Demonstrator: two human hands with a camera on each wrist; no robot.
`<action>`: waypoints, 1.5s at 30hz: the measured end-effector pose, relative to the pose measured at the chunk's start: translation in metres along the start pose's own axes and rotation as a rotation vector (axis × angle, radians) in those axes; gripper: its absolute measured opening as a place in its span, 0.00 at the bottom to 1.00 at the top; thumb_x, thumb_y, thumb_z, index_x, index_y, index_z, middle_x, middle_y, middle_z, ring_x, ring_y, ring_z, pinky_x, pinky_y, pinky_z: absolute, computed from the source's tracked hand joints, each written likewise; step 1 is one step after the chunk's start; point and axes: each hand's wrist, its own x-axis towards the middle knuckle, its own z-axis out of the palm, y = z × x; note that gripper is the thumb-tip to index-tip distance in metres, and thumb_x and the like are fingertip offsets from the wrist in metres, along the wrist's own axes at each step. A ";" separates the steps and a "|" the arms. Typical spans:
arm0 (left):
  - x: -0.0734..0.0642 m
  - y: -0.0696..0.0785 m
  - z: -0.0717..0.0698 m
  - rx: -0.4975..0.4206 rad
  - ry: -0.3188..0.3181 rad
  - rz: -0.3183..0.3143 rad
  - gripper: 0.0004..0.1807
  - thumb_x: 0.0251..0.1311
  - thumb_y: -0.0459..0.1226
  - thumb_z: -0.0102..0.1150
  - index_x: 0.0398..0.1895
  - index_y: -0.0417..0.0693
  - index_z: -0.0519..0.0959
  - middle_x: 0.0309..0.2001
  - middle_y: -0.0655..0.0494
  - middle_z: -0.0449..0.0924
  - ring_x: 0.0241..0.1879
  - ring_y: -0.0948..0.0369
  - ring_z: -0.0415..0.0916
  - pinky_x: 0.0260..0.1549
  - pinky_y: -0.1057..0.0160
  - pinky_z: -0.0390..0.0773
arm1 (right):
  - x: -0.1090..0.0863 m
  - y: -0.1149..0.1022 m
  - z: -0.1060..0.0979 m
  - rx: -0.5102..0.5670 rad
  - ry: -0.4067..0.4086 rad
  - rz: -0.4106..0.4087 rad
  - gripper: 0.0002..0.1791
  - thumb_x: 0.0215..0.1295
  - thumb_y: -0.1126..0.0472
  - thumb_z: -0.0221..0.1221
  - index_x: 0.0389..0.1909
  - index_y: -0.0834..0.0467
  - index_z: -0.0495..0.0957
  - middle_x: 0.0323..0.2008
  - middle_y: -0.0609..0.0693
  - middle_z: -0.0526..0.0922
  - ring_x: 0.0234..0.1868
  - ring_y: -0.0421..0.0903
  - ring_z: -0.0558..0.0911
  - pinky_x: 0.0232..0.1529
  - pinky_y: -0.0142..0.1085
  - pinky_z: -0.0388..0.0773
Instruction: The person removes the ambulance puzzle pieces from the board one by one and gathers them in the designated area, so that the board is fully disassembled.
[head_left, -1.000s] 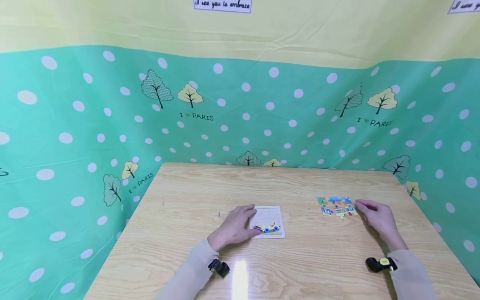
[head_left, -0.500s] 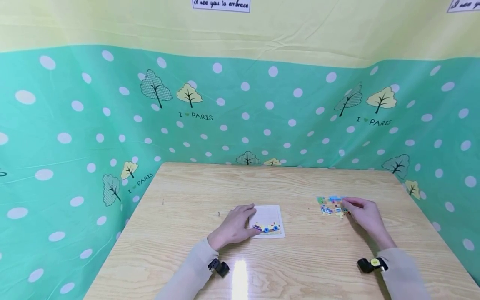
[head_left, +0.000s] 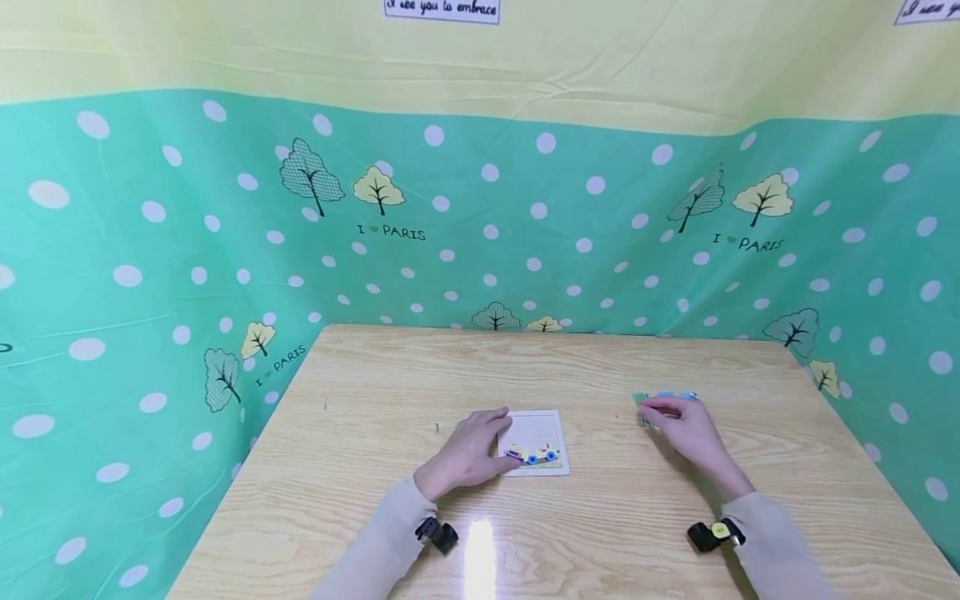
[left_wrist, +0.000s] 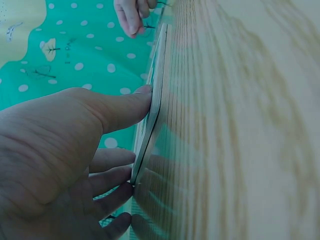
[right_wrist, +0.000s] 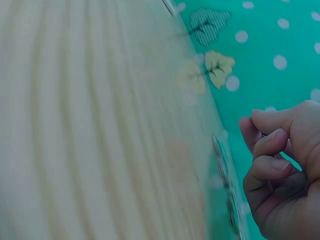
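Note:
A square white puzzle board [head_left: 532, 427] lies flat, with a few assembled pieces [head_left: 536, 456] showing a blue-wheeled vehicle along its lower edge. My left hand [head_left: 468, 450] holds the board at its left side. In the left wrist view, the thumb [left_wrist: 132, 106] rests on its rim and the other fingers are at its edge. My right hand [head_left: 686, 429] hovers over loose, colourful puzzle pieces [head_left: 641, 399], hiding most of them. In the right wrist view, its fingers [right_wrist: 270, 170] are curled, thumb and index tips close together, and no piece shows between them.
The pieces lie on a wooden table [head_left: 360, 375] to the right of the board. A tiny dark object [head_left: 437, 427] sits left of the left hand. A green and yellow dotted curtain [head_left: 480, 183] surrounds the table's back and sides.
My right hand has moved left, from the right edge of the loose pieces to above them, and now covers most of them. The left hand and the board have stayed in place.

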 end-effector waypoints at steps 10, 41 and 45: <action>0.000 0.000 0.001 0.006 -0.001 -0.002 0.42 0.67 0.56 0.67 0.77 0.40 0.71 0.81 0.44 0.65 0.80 0.44 0.63 0.79 0.40 0.64 | -0.005 -0.022 0.031 0.040 -0.065 -0.062 0.13 0.74 0.56 0.67 0.51 0.60 0.89 0.48 0.56 0.91 0.45 0.41 0.85 0.46 0.29 0.80; -0.001 0.001 -0.001 0.010 0.012 0.003 0.41 0.67 0.54 0.68 0.76 0.40 0.72 0.80 0.44 0.67 0.79 0.44 0.64 0.79 0.40 0.64 | -0.027 -0.092 0.105 0.213 -0.429 -0.154 0.11 0.74 0.56 0.66 0.49 0.58 0.89 0.38 0.50 0.90 0.20 0.35 0.75 0.21 0.27 0.73; 0.000 0.001 -0.001 0.006 0.021 0.013 0.41 0.66 0.54 0.69 0.75 0.38 0.73 0.79 0.43 0.68 0.78 0.43 0.66 0.78 0.39 0.65 | -0.027 -0.098 0.114 0.169 -0.391 -0.236 0.10 0.73 0.57 0.66 0.46 0.58 0.90 0.37 0.48 0.90 0.28 0.34 0.79 0.30 0.27 0.77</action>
